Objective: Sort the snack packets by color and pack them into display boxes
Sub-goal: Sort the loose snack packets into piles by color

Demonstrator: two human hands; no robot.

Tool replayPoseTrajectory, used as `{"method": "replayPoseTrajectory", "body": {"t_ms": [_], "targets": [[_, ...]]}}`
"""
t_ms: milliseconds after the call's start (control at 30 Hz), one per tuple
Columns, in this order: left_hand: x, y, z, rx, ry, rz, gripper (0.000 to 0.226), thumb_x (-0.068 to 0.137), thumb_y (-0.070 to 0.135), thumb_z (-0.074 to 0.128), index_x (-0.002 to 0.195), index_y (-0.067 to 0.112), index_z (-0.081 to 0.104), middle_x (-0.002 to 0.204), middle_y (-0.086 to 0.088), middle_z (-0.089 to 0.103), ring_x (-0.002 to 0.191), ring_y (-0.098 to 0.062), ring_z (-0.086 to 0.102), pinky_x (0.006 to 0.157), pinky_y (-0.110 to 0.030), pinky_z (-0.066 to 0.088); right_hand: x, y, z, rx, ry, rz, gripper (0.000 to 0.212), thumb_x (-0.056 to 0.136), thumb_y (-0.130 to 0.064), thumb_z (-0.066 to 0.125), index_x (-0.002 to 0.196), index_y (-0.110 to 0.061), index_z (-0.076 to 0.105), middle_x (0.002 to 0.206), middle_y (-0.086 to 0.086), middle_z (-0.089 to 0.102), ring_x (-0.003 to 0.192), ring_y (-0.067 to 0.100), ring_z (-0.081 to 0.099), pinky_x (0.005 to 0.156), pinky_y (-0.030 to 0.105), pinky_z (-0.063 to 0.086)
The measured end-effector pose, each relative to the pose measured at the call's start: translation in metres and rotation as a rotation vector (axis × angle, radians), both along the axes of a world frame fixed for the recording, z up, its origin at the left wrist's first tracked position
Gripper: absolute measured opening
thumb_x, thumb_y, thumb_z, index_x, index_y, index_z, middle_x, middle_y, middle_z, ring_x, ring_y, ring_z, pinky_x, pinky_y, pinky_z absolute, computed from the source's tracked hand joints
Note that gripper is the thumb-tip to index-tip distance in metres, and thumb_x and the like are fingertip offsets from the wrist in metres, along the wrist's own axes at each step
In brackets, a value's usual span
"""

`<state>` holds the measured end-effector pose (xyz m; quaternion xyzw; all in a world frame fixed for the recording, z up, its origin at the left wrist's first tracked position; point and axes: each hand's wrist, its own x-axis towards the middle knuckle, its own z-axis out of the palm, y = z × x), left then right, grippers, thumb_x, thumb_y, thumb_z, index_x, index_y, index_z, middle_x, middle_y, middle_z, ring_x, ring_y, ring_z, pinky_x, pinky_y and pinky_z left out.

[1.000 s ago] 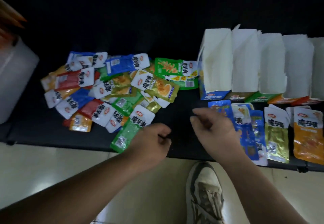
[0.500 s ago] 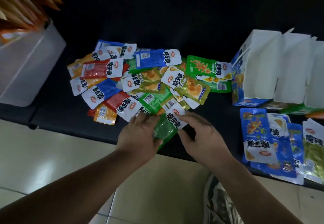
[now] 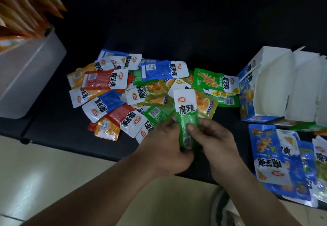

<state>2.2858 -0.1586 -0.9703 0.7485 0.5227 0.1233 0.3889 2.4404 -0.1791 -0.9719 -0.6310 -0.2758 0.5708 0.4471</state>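
A green snack packet point(image 3: 187, 118) with a white top stands upright between both hands at the near edge of the black table. My left hand point(image 3: 164, 148) grips its lower left side. My right hand point(image 3: 215, 142) pinches its lower right side, thumb across the front. Behind it lies a mixed pile of packets point(image 3: 127, 91) in blue, red, orange, olive and green. At the right a blue display box point(image 3: 251, 91) stands open with white flaps, more boxes beside it. Sorted blue packets point(image 3: 270, 156) lie in front of the boxes.
A translucent white bin point(image 3: 26, 77) with orange packets sticking out stands at the far left. The black table's point(image 3: 58, 128) front edge runs just below the pile, with tiled floor beneath. A shoe point(image 3: 224, 210) shows at the bottom edge.
Both hands went from the sorted packets at the right to the pile, took hold of the green packet and lifted it upright. The camera swung left.
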Motion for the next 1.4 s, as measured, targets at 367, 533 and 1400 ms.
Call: {"method": "replayPoseTrajectory", "body": {"t_ms": [367, 533, 1400], "targets": [[-0.035, -0.012, -0.028, 0.271, 0.5, 0.005, 0.06, 0.088, 0.044, 0.046, 0.137, 0.014, 0.062, 0.145, -0.009, 0.053, 0.128, -0.033, 0.052, 0.115, -0.054, 0.037, 0.019, 0.082, -0.004, 0.134, -0.743, 0.153, 0.009, 0.097, -0.029, 0.07, 0.094, -0.025, 0.063, 0.096, -0.005, 0.065, 0.086, 0.011, 0.061, 0.068, 0.023, 0.047], [-0.047, 0.033, -0.012, 0.428, 0.407, 0.131, 0.053, 0.091, 0.03, 0.062, 0.142, 0.016, 0.053, 0.15, -0.011, 0.045, 0.137, -0.034, 0.041, 0.112, -0.054, 0.04, 0.017, 0.078, -0.032, 0.08, -0.841, 0.313, 0.014, 0.098, -0.031, 0.068, 0.107, -0.021, 0.063, 0.113, 0.001, 0.062, 0.102, 0.022, 0.062, 0.075, 0.032, 0.052], [-0.045, 0.006, -0.017, 0.263, 0.382, 0.188, 0.043, 0.089, 0.041, 0.07, 0.129, 0.029, 0.059, 0.123, 0.002, 0.062, 0.107, -0.027, 0.059, 0.072, -0.04, 0.057, 0.05, 0.017, -0.044, 0.045, -0.602, -0.136, 0.016, 0.1, -0.017, 0.06, 0.098, -0.012, 0.045, 0.071, 0.002, 0.047, 0.057, 0.014, 0.045, 0.045, 0.017, 0.035]]}}
